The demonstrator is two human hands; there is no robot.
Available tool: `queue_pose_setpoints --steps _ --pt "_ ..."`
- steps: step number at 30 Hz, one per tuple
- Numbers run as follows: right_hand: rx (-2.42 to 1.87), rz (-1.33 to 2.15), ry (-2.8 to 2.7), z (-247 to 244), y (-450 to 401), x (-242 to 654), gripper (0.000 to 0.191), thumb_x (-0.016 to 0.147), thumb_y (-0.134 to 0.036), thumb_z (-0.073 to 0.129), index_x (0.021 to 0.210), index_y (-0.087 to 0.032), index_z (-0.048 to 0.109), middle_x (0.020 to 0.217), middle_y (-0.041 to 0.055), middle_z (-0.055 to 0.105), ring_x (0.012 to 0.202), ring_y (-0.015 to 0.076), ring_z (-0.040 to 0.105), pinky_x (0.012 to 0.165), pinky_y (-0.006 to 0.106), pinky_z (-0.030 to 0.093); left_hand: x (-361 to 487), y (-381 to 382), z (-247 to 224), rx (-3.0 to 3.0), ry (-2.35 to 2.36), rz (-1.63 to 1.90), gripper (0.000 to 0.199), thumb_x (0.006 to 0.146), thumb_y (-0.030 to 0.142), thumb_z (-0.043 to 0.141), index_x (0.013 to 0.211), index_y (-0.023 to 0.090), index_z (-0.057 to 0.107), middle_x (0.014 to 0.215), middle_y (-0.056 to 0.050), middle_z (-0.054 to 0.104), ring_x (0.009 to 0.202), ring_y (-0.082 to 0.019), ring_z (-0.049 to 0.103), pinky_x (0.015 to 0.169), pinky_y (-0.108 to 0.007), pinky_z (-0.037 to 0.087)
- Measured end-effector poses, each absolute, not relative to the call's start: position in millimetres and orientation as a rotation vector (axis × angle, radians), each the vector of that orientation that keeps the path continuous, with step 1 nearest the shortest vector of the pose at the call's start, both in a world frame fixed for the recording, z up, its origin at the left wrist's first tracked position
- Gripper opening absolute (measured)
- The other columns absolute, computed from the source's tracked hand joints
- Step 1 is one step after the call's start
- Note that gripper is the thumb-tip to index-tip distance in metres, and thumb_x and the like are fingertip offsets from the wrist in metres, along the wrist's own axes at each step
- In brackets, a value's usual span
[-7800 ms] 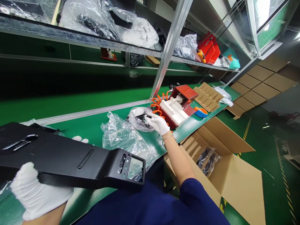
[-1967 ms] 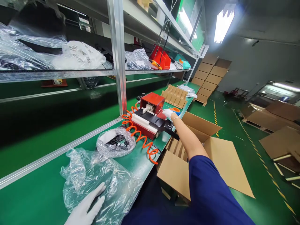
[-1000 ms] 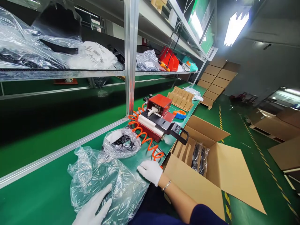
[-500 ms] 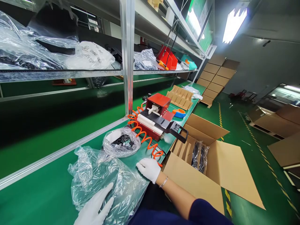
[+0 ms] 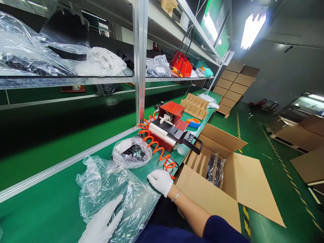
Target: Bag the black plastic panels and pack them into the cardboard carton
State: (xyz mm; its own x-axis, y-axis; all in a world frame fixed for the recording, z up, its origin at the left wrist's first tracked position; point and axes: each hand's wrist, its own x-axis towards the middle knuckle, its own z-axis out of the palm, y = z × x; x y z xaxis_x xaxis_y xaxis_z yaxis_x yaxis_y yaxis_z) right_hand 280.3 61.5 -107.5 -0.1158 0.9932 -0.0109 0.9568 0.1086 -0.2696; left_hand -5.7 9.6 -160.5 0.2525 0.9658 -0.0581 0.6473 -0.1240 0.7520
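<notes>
My left hand (image 5: 102, 222), in a white glove, lies with fingers apart on a clear plastic bag (image 5: 131, 192) spread over the green table. My right hand (image 5: 161, 181), also gloved, rests at the table's front edge by the bag's right side, its fingers curled together; whether anything is between them is hidden. Beyond the hands sits an open plastic bag of small black parts (image 5: 133, 152). Right of that bag, an orange coiled hose (image 5: 158, 148) runs to a red machine (image 5: 172, 109) with a black handled piece (image 5: 179, 133) lying on it.
An open cardboard box (image 5: 249, 175) with wrapped black pieces (image 5: 215, 170) stands right of the table. Behind the machine are a cardboard divider (image 5: 194, 105) and a blue and orange tape dispenser (image 5: 193, 123). A metal post (image 5: 140, 67) carries a shelf of bags.
The view has shifted slightly. Both hands keep nearly the same place and pose on the table and bag.
</notes>
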Motion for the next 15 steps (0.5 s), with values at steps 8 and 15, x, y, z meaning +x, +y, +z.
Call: queue_pose_setpoints --steps 8,15 --pt "-1.894 0.364 -2.225 -97 50 284 0.031 0.100 -0.030 0.055 0.074 -0.019 0.068 0.083 -0.0011 0.076 0.077 0.0119 0.067 0.065 0.025 0.037 0 10 -147 1.928 1.479 0.593 0.062 0.094 0.064 0.041 0.138 0.028 0.067 0.143 -0.004 0.065 0.133 -0.028 0.061 0.115 -0.048 0.046" --pt "-1.735 0.417 -2.211 -85 32 295 0.035 0.099 -0.029 0.054 0.066 -0.019 0.062 0.073 -0.0012 0.071 0.071 0.0116 0.062 0.066 0.024 0.040 -2 7 -158 1.935 1.481 0.637 0.060 0.094 0.062 0.043 0.138 0.028 0.066 0.144 -0.004 0.064 0.133 -0.028 0.061 0.117 -0.048 0.045"
